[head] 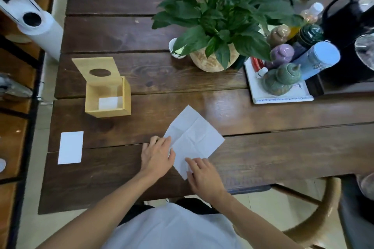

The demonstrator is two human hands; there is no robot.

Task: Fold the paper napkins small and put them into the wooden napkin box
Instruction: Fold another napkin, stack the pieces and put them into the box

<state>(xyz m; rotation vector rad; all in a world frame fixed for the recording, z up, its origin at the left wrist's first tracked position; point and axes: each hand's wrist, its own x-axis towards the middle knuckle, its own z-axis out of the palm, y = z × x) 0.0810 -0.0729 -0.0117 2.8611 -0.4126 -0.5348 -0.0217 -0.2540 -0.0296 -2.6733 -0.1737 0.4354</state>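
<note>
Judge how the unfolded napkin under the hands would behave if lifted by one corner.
The unfolded napkin looks thin and creased, so it would probably droop rather than stay flat. It likely weighs very little and could slide on the glossy table. The left hand and right hand both rest on its near edge, perhaps steadying it.
</note>
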